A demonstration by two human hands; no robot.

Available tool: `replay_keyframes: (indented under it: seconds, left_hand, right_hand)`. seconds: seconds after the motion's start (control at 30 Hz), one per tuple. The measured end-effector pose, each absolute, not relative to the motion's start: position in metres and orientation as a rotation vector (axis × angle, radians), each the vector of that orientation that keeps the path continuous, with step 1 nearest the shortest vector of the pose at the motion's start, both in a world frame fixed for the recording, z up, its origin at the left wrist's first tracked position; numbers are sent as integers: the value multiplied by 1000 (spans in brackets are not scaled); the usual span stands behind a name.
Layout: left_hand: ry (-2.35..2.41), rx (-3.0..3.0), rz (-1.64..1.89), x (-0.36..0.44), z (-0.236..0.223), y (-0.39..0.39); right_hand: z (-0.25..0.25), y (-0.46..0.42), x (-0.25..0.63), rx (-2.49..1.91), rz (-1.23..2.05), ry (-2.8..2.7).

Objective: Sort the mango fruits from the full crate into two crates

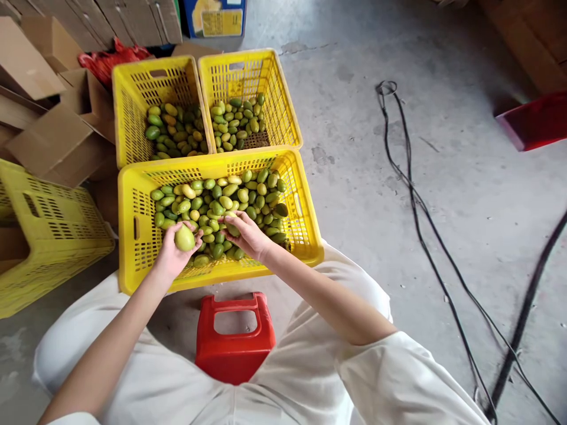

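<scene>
My left hand (170, 252) is closed around a round yellow-green fruit (185, 238), held above the near left part of a yellow plastic crate (221, 275). A darker green fruit (233, 226) sits in the fingers of my right hand (251, 237), over the middle of the same crate. Below both hands lies a heap of oval fruit (208, 203), mostly green with some yellow ones; their exact kind is unclear. The hands are apart, each holding its own fruit.
Behind stand two more yellow crates, left (128, 127) and right (283, 112), partly filled with similar fruit. Another yellow crate (66, 236) and cardboard boxes (57, 136) are at left. A red plastic stool (234, 354) is between my knees. Black cables (414, 195) cross the floor.
</scene>
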State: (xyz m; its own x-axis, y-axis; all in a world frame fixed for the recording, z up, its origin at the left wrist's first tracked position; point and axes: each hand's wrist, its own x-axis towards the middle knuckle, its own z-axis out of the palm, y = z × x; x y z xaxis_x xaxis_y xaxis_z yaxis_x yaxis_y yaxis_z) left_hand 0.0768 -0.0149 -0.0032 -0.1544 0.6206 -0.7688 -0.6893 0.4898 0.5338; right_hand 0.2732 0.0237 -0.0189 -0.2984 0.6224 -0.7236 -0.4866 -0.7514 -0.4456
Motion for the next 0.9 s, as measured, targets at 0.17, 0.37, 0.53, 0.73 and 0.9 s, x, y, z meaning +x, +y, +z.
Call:
replay_keyframes:
  seconds: [0.17, 0.37, 0.53, 0.73, 0.9]
  left_hand:
    - [1252, -92, 1048, 76, 5, -14]
    - [1227, -42, 1075, 78, 9, -15]
    - [1268, -53, 1118, 78, 1, -18]
    - [1217, 64, 1189, 74, -9, -20]
    - [1148, 153, 1153, 73, -8, -23]
  right_hand:
    - [-11, 31, 278, -1247, 2204, -156]
    - [-8, 32, 280, -1213, 2290, -167]
    - [-13, 27, 280, -1150, 2208, -312]
    - [-14, 32, 280, -1220, 2283, -187]
    - [-12, 33, 281, -1181, 2302, -111]
